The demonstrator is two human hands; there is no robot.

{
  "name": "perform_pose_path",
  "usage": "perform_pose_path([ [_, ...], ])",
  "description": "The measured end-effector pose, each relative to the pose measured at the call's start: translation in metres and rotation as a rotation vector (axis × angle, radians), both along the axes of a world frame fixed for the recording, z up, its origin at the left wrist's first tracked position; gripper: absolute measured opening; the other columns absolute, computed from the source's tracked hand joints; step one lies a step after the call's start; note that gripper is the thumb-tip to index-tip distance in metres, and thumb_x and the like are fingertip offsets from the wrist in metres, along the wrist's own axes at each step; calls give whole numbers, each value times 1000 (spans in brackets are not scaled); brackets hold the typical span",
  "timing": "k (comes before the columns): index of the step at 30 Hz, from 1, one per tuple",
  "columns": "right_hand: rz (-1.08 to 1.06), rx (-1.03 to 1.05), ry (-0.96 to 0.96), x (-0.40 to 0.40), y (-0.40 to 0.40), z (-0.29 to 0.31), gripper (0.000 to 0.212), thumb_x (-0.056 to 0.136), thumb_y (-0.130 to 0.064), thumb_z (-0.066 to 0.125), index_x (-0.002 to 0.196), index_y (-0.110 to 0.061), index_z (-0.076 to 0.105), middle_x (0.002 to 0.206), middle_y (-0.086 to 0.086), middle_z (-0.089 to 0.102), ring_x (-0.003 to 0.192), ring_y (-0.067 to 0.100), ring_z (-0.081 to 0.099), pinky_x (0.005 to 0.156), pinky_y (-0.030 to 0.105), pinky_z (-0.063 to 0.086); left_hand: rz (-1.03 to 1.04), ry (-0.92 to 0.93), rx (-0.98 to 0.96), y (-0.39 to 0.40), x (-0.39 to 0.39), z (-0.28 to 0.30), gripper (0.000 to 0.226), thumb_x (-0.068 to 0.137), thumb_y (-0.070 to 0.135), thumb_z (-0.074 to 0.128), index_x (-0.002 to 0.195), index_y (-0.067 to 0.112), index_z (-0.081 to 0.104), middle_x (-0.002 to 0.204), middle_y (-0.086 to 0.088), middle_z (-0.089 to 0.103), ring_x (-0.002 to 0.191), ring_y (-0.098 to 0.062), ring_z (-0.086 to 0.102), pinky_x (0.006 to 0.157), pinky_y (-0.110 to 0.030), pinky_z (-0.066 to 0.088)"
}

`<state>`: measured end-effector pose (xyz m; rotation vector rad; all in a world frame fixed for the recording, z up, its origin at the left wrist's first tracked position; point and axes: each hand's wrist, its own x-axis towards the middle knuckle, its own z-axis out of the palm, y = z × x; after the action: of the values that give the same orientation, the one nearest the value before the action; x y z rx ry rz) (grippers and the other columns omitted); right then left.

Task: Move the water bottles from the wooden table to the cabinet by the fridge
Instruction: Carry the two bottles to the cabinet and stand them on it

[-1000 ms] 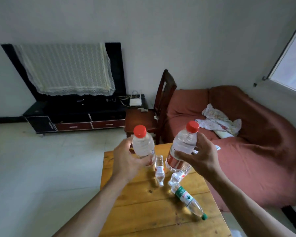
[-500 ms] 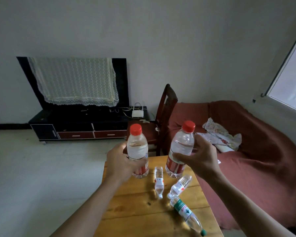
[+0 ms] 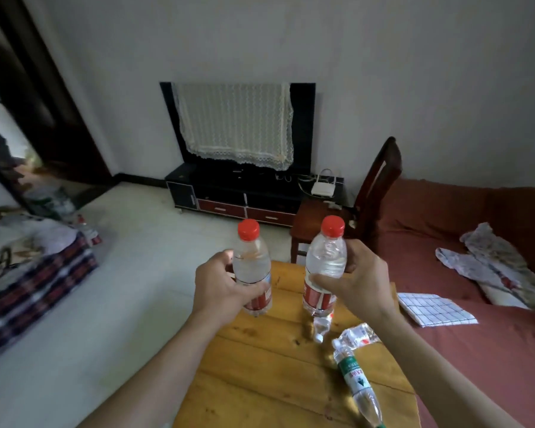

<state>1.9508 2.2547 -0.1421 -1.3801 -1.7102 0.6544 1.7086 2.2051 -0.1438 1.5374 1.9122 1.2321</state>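
Observation:
My left hand (image 3: pixel 221 285) grips a clear water bottle with a red cap (image 3: pixel 251 262), held upright above the left edge of the wooden table (image 3: pixel 260 375). My right hand (image 3: pixel 357 281) grips a second red-capped water bottle (image 3: pixel 325 261), also upright above the table. Three bottles lie on their sides on the tabletop: a small one (image 3: pixel 321 327) under the right-hand bottle, another clear one (image 3: pixel 357 335) partly hidden by my right forearm, and a green-labelled bottle (image 3: pixel 357 384) near the table's right edge.
A dark TV stand (image 3: pixel 254 197) with a lace-covered screen stands against the far wall. A wooden chair (image 3: pixel 352 217) is behind the table. A red sofa (image 3: pixel 476 335) with cloths lies to the right. Folded blankets (image 3: pixel 34 273) and a doorway (image 3: pixel 28 149) are on the left.
The view has swung to the left, bringing the doorway and blankets into sight. Both hands still hold their bottles upright, now closer together over the table's far end.

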Motion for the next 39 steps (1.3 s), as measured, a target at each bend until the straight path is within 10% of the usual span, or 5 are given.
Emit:
perform_pose_path([
  [5,174,-10,-44,-58,-9,5,87,48,-61,85,120,-20,58,105,-7,68,93,10,65,78,33,60,139,36,27,-47,-35,15,47,56,34,92,92,27,64,86,14,68,80,-2,66,62,-13,49],
  [14,504,16,-66,-192,-80,31,64,58,-39,90,113,-27,58,99,-16,64,92,4,62,78,24,55,420,-27,73,-161,-149,20,50,44,47,83,83,20,66,76,5,71,71,-10,68,68,-39,59],
  [39,1320,-17,79,-474,-193,19,53,53,-29,94,97,-29,64,93,-13,69,82,4,65,67,17,52,1254,54,75,-386,-274,12,57,57,27,94,108,21,68,97,6,71,87,-2,65,78,-28,58],
])
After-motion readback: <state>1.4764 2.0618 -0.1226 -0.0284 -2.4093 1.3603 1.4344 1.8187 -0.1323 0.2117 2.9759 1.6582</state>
